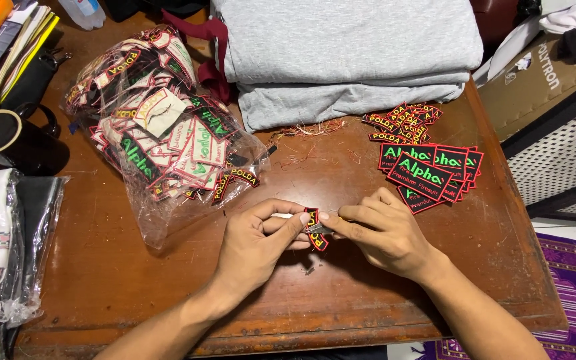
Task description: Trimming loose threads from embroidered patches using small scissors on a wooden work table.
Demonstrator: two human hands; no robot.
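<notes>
Head view, the only one here: both hands meet over the middle of the brown wooden counter (135, 280). The left hand (256, 245) pinches a small curved black patch with red edging (314, 228) between thumb and fingertips, fingers closed on it. The right hand (383, 235) has its fingers closed around a small metal tool (321, 229) pressed against that same patch; looks like a snipper, but it's mostly buried under the fingers so I can't say for sure.

Progress-wise, my guess: the neat stack of black rectangular patches with green lettering (429, 172) and the little heap of curved red-edged patches (403, 123) on the right look finished, with loose thread scraps (308, 130) lying nearby. The crumpled clear plastic bag stuffed with mixed patches (158, 127) on the left is still pretty full, so plenty remains.

Folded grey fabric (348, 53) sits at the back. A black mug (8, 141) on the left is partly cut off.
</notes>
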